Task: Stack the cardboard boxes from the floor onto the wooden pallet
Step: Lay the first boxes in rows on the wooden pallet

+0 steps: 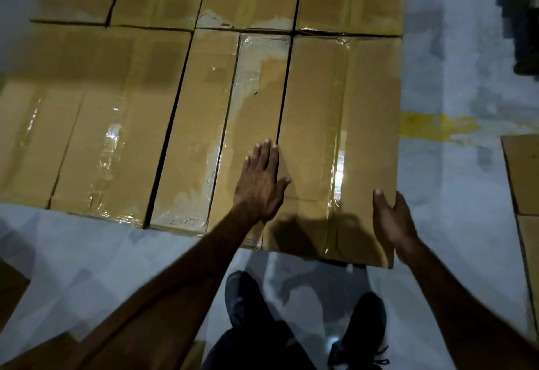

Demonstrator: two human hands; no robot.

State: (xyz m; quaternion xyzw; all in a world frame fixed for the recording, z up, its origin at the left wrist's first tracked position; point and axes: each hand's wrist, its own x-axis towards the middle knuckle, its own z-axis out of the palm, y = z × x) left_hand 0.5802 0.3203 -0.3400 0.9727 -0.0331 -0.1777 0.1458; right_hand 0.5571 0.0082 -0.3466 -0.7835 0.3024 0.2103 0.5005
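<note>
Several taped cardboard boxes lie flat, side by side in two rows, and cover whatever is beneath them; no pallet wood shows. The rightmost front box (344, 124) sticks out a little toward me past its neighbour (250, 107). My left hand (262, 183) lies flat with straight fingers on top, across the gap between those two boxes. My right hand (392, 221) is at the near right corner of the rightmost box, palm against its right side, fingers straight.
Grey floor with a yellow paint mark (437, 127) lies to the right. More cardboard (525, 174) sits at the right edge, and another piece at the bottom left (11, 291). My dark shoes (361, 329) stand just in front of the boxes.
</note>
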